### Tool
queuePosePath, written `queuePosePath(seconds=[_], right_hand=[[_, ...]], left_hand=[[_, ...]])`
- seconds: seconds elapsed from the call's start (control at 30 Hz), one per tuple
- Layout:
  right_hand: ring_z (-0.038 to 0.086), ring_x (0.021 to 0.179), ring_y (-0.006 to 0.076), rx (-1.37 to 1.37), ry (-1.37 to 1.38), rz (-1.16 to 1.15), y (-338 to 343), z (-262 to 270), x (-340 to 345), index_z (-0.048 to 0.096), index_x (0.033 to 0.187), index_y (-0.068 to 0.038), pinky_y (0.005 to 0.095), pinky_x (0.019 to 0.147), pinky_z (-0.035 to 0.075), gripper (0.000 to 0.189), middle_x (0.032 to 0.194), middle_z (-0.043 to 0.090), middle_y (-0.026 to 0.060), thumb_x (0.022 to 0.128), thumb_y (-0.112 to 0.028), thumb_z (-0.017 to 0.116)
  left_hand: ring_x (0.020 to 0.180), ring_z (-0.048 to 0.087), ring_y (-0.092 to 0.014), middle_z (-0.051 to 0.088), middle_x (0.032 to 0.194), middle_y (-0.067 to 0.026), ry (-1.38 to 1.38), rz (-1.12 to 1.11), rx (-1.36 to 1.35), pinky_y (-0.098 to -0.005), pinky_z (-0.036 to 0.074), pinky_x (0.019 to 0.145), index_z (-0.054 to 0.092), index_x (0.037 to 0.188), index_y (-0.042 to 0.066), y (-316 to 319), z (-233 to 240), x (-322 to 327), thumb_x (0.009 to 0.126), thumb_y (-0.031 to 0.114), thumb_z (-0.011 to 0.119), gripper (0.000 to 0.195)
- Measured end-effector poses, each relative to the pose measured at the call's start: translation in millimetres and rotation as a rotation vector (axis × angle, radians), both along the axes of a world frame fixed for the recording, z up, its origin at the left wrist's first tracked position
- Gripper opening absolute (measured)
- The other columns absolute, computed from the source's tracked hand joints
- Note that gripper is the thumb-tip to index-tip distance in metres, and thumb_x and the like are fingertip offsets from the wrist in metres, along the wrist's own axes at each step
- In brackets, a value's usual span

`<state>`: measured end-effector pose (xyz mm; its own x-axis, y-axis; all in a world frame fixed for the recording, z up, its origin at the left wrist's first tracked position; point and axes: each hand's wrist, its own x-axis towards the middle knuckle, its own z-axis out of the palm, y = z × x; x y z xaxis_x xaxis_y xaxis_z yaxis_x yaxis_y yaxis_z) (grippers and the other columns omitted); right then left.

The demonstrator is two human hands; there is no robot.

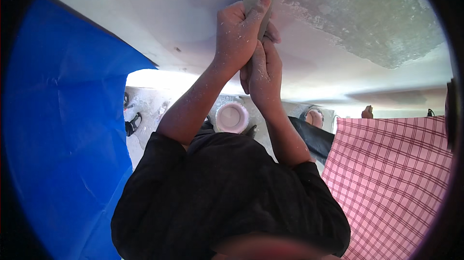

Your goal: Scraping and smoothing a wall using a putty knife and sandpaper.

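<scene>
My left hand (241, 30) is closed on the blade of a putty knife (258, 4), its thumb pressed flat on the face. Lower down, my right hand (266, 68) grips the tool's narrow end, which its fingers mostly hide. The wide edge of the blade meets a pale wall (163, 17) below a small patch of rough grey marks. Whitish specks cover both hands. To the right of the blade, the wall has a large grey-green rough patch (359, 13) with ragged edges.
A bucket of pale paste (232, 117) stands on the stained floor before me, with another bucket (314, 117) farther right. A blue sheet (69, 115) hangs at left, a pink checked cloth (391, 166) at right. A sandalled foot (134, 124) shows beside the blue sheet.
</scene>
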<state>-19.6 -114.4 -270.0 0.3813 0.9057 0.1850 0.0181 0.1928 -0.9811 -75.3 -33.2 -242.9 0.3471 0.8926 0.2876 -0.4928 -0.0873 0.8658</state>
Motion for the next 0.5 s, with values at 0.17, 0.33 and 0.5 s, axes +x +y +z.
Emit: queuePosePath(seconds=[0.17, 0.33, 0.5], right_hand=[[0.05, 0.053, 0.0094, 0.009, -0.078, -0.003, 6.8, 2.4, 7.7, 0.056, 0.1, -0.001, 0.0273, 0.05, 0.04, 0.027, 0.059, 0.054, 0.003, 0.106, -0.022, 0.041], [0.055, 0.053, 0.0127, 0.008, -0.119, -0.062, 8.2, -3.3, 5.3, 0.055, 0.102, 0.0, 0.0304, 0.051, 0.043, 0.028, 0.059, 0.057, 0.0059, 0.105, -0.024, 0.041], [0.058, 0.054, 0.0142, 0.012, -0.191, -0.092, 13.2, -2.0, 2.7, 0.055, 0.105, 0.0, 0.0314, 0.052, 0.045, 0.029, 0.059, 0.058, 0.0078, 0.105, -0.025, 0.04]], left_hand=[[0.052, 0.064, -0.016, 0.065, 0.061, -0.0105, -0.034, 0.046, 0.022, -0.0278, 0.052, 0.048, 0.06, 0.077, -0.002, 5.3, 8.3, 5.2, 0.1, 0.028, 0.059, 0.038], [0.052, 0.064, -0.015, 0.064, 0.06, -0.0095, -0.027, 0.055, 0.036, -0.028, 0.051, 0.048, 0.06, 0.076, -0.002, 5.0, 6.5, 6.6, 0.1, 0.029, 0.059, 0.039], [0.05, 0.062, -0.014, 0.064, 0.059, -0.0092, -0.007, 0.07, 0.058, -0.0264, 0.049, 0.046, 0.061, 0.076, -0.001, 7.7, 7.3, 6.4, 0.1, 0.029, 0.059, 0.038]])
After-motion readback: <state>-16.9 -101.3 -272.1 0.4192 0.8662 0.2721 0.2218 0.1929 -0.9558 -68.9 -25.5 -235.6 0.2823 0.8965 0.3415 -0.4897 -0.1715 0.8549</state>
